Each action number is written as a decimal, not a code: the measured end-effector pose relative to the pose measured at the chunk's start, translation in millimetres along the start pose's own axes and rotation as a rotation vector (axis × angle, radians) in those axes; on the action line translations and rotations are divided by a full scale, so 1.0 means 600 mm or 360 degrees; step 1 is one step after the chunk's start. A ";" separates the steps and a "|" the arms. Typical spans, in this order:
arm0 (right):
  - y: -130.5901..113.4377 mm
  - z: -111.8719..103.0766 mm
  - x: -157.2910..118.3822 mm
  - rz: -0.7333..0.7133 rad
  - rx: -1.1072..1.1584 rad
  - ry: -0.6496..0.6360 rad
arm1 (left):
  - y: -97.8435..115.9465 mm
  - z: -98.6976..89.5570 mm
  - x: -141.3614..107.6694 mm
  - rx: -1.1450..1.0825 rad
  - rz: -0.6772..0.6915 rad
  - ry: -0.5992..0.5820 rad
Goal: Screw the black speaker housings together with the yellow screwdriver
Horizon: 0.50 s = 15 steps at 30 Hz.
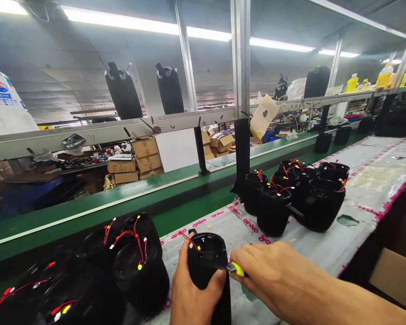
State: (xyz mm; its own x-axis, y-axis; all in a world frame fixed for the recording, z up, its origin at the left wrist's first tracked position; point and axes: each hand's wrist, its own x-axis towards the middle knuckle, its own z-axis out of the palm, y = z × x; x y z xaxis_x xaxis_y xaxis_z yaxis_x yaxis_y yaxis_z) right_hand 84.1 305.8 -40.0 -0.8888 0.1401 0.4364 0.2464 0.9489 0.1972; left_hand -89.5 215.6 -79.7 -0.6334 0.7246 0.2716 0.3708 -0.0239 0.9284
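My left hand (196,298) is wrapped round a black cylindrical speaker housing (206,266), with the thumb across its near side. The housing's open end faces up, and red wires (189,239) with white and yellow connectors come out at its rim. In my right hand (267,271) is a small yellow-handled knife (237,269), its grey metal tip by the housing's right side, just below the rim. Most of the knife is hidden by my fingers. Whether the tip touches the housing I cannot tell.
Several similar housings with red wires stand at left (140,271) and right (274,210). Behind runs a green conveyor belt (186,212). Printed plastic sheeting (325,239) covers the bench. A metal post (241,58) and shelf rail (176,119) rise ahead.
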 end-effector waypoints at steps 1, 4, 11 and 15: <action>0.000 0.003 0.000 -0.0018 -0.0044 -0.0021 | 0.001 0.001 0.000 0.0019 0.0018 0.0002; 0.003 0.011 0.001 -0.0058 -0.0132 -0.0053 | 0.001 0.004 0.000 0.0025 0.0047 -0.0021; 0.005 0.006 0.008 -0.0162 -0.0150 -0.0082 | -0.007 0.004 -0.001 0.0013 0.0002 -0.0029; 0.003 0.002 0.010 -0.0178 -0.0228 -0.0080 | -0.006 0.003 -0.003 0.0018 -0.0021 -0.0058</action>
State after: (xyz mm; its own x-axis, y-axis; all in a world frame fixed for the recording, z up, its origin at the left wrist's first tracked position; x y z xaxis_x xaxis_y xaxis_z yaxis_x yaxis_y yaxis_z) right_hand 78.8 308.9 -37.9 -0.9311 0.0535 0.3609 0.1943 0.9099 0.3665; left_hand -88.4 215.3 -83.7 -0.6131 0.7496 0.2494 0.3701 -0.0064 0.9290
